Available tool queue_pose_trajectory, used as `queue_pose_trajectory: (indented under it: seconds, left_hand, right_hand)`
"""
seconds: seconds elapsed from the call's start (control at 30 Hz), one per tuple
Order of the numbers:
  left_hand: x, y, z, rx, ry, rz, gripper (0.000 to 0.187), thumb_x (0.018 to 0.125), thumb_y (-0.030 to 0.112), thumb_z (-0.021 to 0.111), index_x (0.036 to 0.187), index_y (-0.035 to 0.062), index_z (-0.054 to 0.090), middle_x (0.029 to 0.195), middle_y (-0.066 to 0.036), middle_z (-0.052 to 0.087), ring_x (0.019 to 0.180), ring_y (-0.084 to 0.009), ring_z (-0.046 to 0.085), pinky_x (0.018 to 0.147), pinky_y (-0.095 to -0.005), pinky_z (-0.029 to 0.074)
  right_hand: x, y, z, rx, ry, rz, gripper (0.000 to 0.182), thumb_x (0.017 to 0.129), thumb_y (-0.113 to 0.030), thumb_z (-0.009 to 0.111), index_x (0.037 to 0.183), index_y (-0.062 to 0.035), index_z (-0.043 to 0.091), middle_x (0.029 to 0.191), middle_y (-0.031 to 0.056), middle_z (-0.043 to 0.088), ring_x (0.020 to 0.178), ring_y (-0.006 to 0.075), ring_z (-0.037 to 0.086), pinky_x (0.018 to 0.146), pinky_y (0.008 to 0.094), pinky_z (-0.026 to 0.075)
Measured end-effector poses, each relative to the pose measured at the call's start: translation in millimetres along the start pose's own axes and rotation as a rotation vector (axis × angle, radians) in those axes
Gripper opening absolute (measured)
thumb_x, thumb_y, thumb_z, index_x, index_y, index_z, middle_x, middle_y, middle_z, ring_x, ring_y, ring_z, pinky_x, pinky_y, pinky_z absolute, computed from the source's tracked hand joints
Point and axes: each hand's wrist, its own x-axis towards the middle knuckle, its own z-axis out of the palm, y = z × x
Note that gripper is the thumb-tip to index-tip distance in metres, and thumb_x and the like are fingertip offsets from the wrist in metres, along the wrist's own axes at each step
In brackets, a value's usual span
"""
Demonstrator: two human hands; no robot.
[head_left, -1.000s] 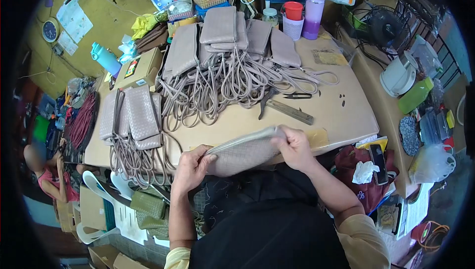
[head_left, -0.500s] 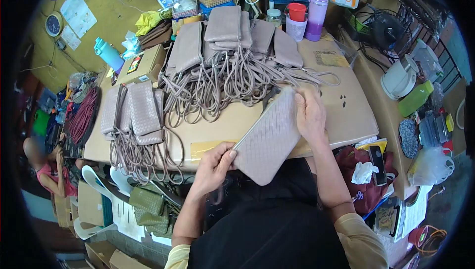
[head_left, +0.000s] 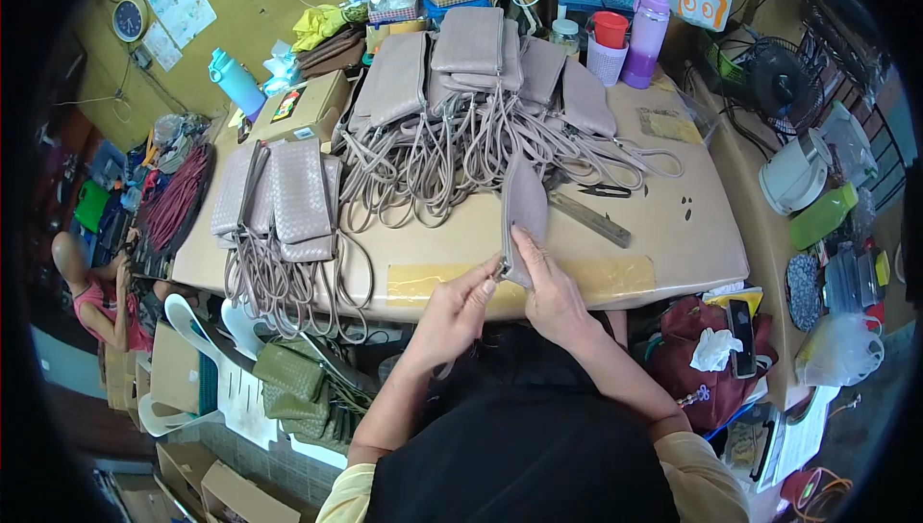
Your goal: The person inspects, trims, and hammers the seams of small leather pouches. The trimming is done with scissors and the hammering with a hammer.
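Note:
A taupe zip pouch (head_left: 525, 204) stands nearly edge-on in front of me, over the near side of the table. My right hand (head_left: 558, 307) is closed around its lower right side, thumb along the panel. At its bottom left corner my left hand (head_left: 456, 317) pinches the end of the zipped edge; the fingers partly hide what they hold there. Just beyond the pouch lie a flat metal ruler-like bar (head_left: 591, 220) and black thread snips (head_left: 604, 190). A large pile of similar pouches (head_left: 468, 42) with looped straps sits farther back.
Woven pouches (head_left: 300, 198) with straps hanging over the table edge lie at left. Behind are a cardboard box (head_left: 303, 110), a blue bottle (head_left: 236, 84) and a purple bottle (head_left: 646, 39). Green woven pieces (head_left: 293, 381) rest on a white chair. Another person (head_left: 101, 302) sits far left.
The pouch has turned from showing its broad woven face to nearly edge-on. My right hand has come down and left, close to my left hand. The bar and snips now show.

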Motion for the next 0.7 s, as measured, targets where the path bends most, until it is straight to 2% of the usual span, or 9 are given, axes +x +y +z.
queue_pose_trajectory:
  seconds: [0.07,0.17,0.2,0.27,0.33,0.47,0.53,0.67,0.7]
  left_hand:
    - [-6.1,6.0,0.6,0.221,0.012,0.009,0.044,0.1,0.026,0.048,0.136,0.0006,0.047,0.081,-0.009,0.066,0.058,-0.009,0.055,0.054,-0.0231,0.046]
    - [-2.7,-27.3,-1.3,-0.604,-0.395,-0.133,0.059,0.098,0.044,0.043,0.136,-0.0014,0.045,0.113,-0.014,0.064,0.085,-0.0179,0.065,0.07,-0.0268,0.054]
    - [1.9,-44.2,1.3,-0.71,-0.353,-0.224,0.073,0.095,0.055,0.043,0.141,-0.0011,0.036,0.128,-0.018,0.055,0.112,-0.023,0.056,0.087,-0.0318,0.05]
    - [9.2,-80.3,11.5,-0.805,-0.298,-0.103,0.085,0.091,0.057,0.05,0.146,-0.0008,0.021,0.141,-0.018,0.04,0.129,-0.0244,0.041,0.103,-0.0369,0.038]
    - [-1.0,-61.2,18.1,-0.765,-0.147,-0.063,0.089,0.089,0.058,0.052,0.147,0.0002,0.016,0.144,-0.016,0.034,0.132,-0.0247,0.036,0.106,-0.0381,0.034]
    - [-14.7,-46.7,11.1,-0.617,-0.087,-0.006,0.098,0.084,0.06,0.058,0.149,0.0053,0.009,0.148,-0.011,0.027,0.134,-0.0239,0.033,0.109,-0.0404,0.03]
    - [-23.0,-68.8,19.2,-0.876,-0.052,-0.172,0.096,0.083,0.062,0.057,0.149,0.0088,0.013,0.147,-0.009,0.03,0.133,-0.0224,0.035,0.108,-0.0402,0.032]
    - [-17.8,-78.1,24.2,-1.148,0.034,-0.259,0.083,0.087,0.055,0.058,0.148,0.0092,0.024,0.147,-0.009,0.033,0.131,-0.0248,0.039,0.107,-0.043,0.035]
    - [-12.9,-78.4,15.1,-0.893,0.087,-0.174,0.077,0.089,0.044,0.061,0.148,0.0091,0.026,0.147,-0.009,0.032,0.133,-0.0245,0.038,0.108,-0.04,0.033]
  right_hand:
    - [-1.6,4.1,-2.3,0.012,0.051,0.005,0.068,0.074,0.009,0.054,0.139,0.001,0.037,0.13,0.0244,0.05,0.114,0.0401,0.054,0.092,0.0453,0.047]
    - [-8.2,16.8,-4.4,0.11,0.152,0.028,0.061,0.077,0.01,0.05,0.136,0.0048,0.037,0.124,0.0271,0.054,0.106,0.0409,0.06,0.086,0.0439,0.051]
    - [-16.9,17.2,-3.7,0.195,0.212,0.063,0.058,0.078,0.009,0.051,0.135,0.0063,0.038,0.122,0.0284,0.054,0.102,0.041,0.062,0.085,0.0424,0.052]
    - [-23.7,2.0,4.6,0.433,0.16,0.277,0.051,0.083,0.003,0.054,0.132,0.0075,0.04,0.124,0.0304,0.052,0.109,0.0394,0.059,0.092,0.0411,0.05]
    - [-14.7,-3.8,14.1,0.118,0.107,-0.336,0.055,0.077,0.002,0.06,0.13,0.0061,0.045,0.126,0.027,0.053,0.115,0.0363,0.056,0.097,0.0416,0.046]
    - [-16.9,-3.1,22.8,-0.134,-0.018,-0.341,0.057,0.068,-0.004,0.063,0.124,-0.0005,0.055,0.128,0.0184,0.055,0.118,0.0326,0.055,0.103,0.0448,0.042]
    - [-17.3,-1.0,24.0,-0.134,-0.015,-0.353,0.061,0.07,-0.009,0.066,0.129,-0.0029,0.051,0.135,0.0191,0.049,0.123,0.0315,0.05,0.103,0.0434,0.041]
    - [-14.5,-27.4,15.7,-0.082,-0.235,-0.171,0.087,0.072,-0.009,0.07,0.146,-0.004,0.025,0.151,0.0201,0.024,0.139,0.0355,0.028,0.11,0.0464,0.031]
    - [-8.8,-24.3,7.1,0.41,-0.408,-0.017,0.089,0.076,-0.008,0.068,0.148,-0.0039,0.016,0.152,0.0198,0.021,0.14,0.0349,0.026,0.111,0.0476,0.028]
